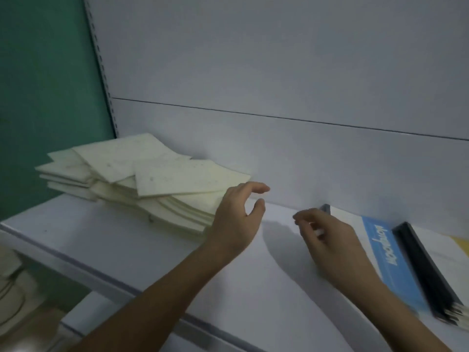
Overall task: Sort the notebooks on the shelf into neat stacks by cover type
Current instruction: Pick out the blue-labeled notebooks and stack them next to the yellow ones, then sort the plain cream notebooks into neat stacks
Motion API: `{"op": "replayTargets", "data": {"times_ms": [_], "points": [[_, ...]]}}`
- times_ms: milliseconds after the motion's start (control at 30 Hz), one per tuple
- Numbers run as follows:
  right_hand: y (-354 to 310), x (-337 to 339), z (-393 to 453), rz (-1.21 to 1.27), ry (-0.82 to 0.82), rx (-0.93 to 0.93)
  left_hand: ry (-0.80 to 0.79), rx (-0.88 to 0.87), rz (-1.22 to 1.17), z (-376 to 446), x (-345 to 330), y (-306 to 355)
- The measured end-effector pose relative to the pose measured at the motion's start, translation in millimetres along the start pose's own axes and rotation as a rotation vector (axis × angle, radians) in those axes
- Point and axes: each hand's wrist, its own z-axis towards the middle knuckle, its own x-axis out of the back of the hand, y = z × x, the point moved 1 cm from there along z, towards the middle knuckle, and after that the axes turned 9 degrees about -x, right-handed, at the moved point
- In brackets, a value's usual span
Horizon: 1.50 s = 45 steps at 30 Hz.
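An untidy pile of cream-covered notebooks (142,179) lies fanned at the left of the white shelf (157,252). My left hand (236,214) hovers at the pile's right edge, its fingers and thumb spread apart and holding nothing. At the right lie notebooks with a blue-and-white cover (390,257) and, beside them, a stack with black spines (429,273). My right hand (327,240) is over the left part of the blue-covered notebook with loosely curled fingers. Whether it touches the cover is unclear.
The grey back panel (279,85) rises directly behind the shelf, with a perforated upright (101,67) and a green wall (45,92) at the left. A lower shelf (83,316) and pale stacked items (10,275) show below left.
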Motion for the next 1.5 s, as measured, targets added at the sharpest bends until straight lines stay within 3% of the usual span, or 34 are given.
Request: {"op": "replayTargets", "data": {"times_ms": [200,400,633,767,900,1000,1067,1133,1233,1367,1500], "points": [[-112.7,-56.7,26.9,-0.010,-0.156,0.054,0.052,0.182,0.215,47.2,124.4,-67.7],[-212.2,-141.3,66.4,-0.194,-0.327,-0.071,-0.184,0.301,0.445,66.9,218.4,-136.8],[-249.3,-209.2,92.8,-0.465,-0.410,-0.279,-0.316,0.252,0.376,87.6,248.8,-164.7],[-250.6,-197.6,86.9,-0.487,-0.455,-0.274,-0.388,0.218,0.283,97.6,246.7,-167.9],[-253.1,-174.7,79.8,-0.393,-0.467,-0.159,-0.351,0.254,0.064,111.2,234.6,-167.9],[-252.3,-164.8,75.3,-0.470,-0.315,-0.047,-0.289,0.423,-0.269,116.4,222.0,-163.7],[-246.7,-162.6,72.3,-0.452,-0.111,-0.008,-0.235,0.604,-0.548,117.3,217.5,-160.0],[-239.2,-158.9,70.0,-0.423,0.073,0.000,-0.305,0.803,-0.832,118.5,217.1,-154.9],[-234.3,-152.6,61.2,-0.367,0.128,0.156,-0.437,0.943,-1.165,118.9,217.3,-148.3],[-223.0,-149.6,51.3,-0.320,-0.017,0.306,-0.414,0.929,-1.041,113.2,215.4,-137.8],[-197.1,-143.4,53.5,-0.222,-0.090,0.087,-0.326,0.862,-0.836,107.1,217.7,-147.9]]}}
